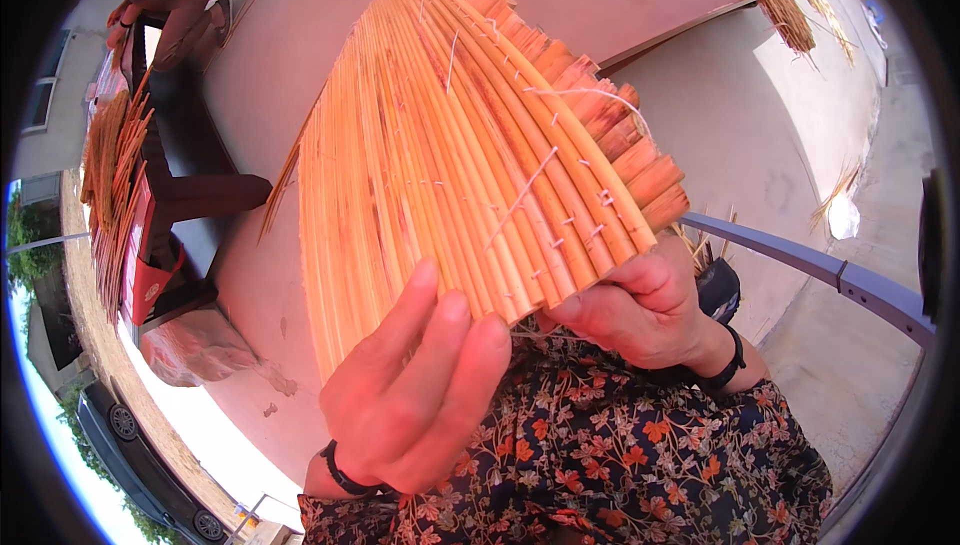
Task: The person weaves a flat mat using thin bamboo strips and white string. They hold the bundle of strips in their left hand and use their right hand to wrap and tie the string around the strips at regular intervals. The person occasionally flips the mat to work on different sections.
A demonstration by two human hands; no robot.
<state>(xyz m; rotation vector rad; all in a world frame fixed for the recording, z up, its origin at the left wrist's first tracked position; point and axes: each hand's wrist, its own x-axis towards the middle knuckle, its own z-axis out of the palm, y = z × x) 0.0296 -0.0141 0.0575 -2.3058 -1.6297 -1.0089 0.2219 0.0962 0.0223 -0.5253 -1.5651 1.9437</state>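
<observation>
A reed mat [420, 175] of long golden stalks, sewn side by side, fills the middle of the view, tilted up before me. Short white stitches cross it, and a loose white thread [590, 92] trails near its right edge. Cut stalk ends [600, 125] form a thick row along that edge. My left hand [420, 395] lays its fingers over the mat's near edge, its thumb hidden. At the near right corner, my right hand [645, 310] has its fingers curled tight against the mat's edge; whether they also pinch a thread cannot be seen.
Loose reeds [115, 185] lie on a red box [140, 255] at left, beside a dark wooden frame [210, 195]. Another person [180, 5] sits at the far left. A grey metal bar [800, 260] runs along the right. A reed bundle [770, 0] hangs over an edge at far right.
</observation>
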